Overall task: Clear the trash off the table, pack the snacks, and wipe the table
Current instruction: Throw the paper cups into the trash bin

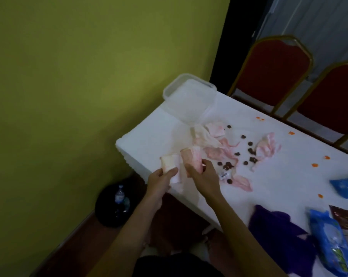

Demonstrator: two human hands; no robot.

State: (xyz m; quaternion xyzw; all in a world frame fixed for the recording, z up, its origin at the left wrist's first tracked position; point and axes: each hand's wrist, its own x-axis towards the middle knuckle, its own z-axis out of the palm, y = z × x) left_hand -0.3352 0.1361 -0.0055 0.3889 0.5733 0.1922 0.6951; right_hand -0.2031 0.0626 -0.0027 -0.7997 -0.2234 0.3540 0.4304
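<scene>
My left hand [161, 180] grips a stained white paper cup [169, 163] over the table's near-left edge. My right hand [203, 176] grips a second, pink-stained paper cup [191, 158] right beside it. On the white table [149, 140] lie crumpled pink-stained tissues [213, 136], another tissue wad [267, 146] and several small dark round snacks [249, 150]. A clear plastic container [189, 96] stands at the far corner. A purple cloth [277, 230] lies near the front edge.
A black bin [115, 206] with a water bottle inside stands on the floor left of the table. Blue packets [332, 240] [344, 185] and a dark wrapper [346, 216] lie at the right. Orange crumbs [314, 165] dot the cloth. Two red chairs [273, 72] stand behind.
</scene>
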